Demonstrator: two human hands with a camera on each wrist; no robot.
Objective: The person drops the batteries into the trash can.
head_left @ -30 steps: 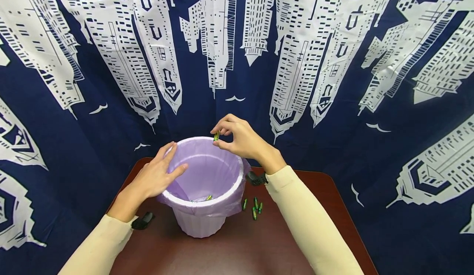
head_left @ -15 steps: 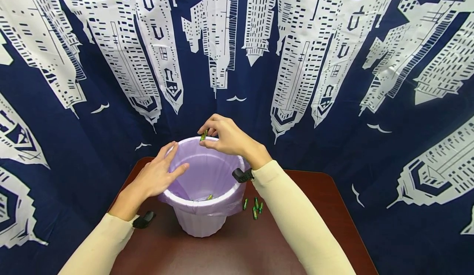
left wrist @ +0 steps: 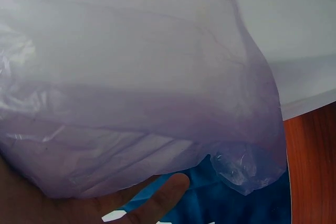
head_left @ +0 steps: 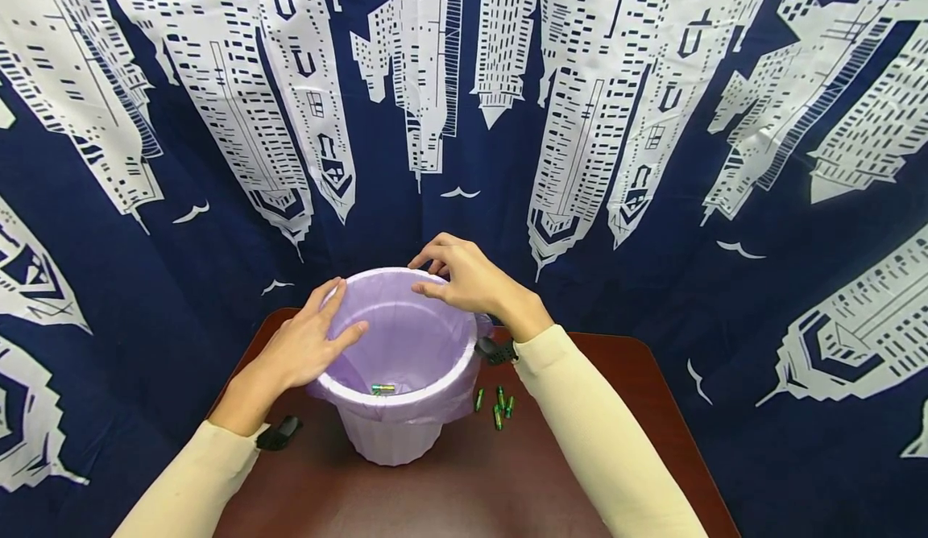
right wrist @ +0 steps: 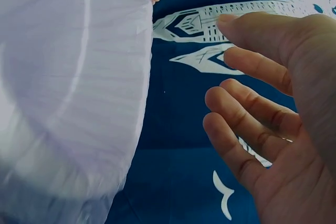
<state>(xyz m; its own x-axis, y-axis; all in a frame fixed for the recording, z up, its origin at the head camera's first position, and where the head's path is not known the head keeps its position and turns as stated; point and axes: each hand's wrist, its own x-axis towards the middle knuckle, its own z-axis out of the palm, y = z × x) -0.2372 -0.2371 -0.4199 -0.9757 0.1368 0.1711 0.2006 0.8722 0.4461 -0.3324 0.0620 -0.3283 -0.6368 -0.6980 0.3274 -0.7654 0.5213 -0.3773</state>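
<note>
A trash can [head_left: 391, 441] with a purple liner stands on the table. My left hand [head_left: 304, 341] holds its left rim, thumb over the inside and fingers along the outside; in the left wrist view the liner hides much of that hand. My right hand [head_left: 471, 276] hovers above the far right rim, its fingers parted and nothing between them. The right wrist view shows the same right hand [right wrist: 262, 119] apart from the rim. Green and yellow batteries [head_left: 383, 389] lie at the bottom of the can, partly hidden by the near rim. Several more batteries [head_left: 498, 417] lie to its right.
A brown table [head_left: 551, 473] carries the can and the loose batteries. Behind it hangs a dark blue curtain [head_left: 449, 216] printed with white buildings and birds. My right forearm [head_left: 602, 433] reaches across the table's right side.
The right hand moved left over the can with a battery, released it and drew back to the right. A battery now shows at a new spot inside. The left hand stayed put.
</note>
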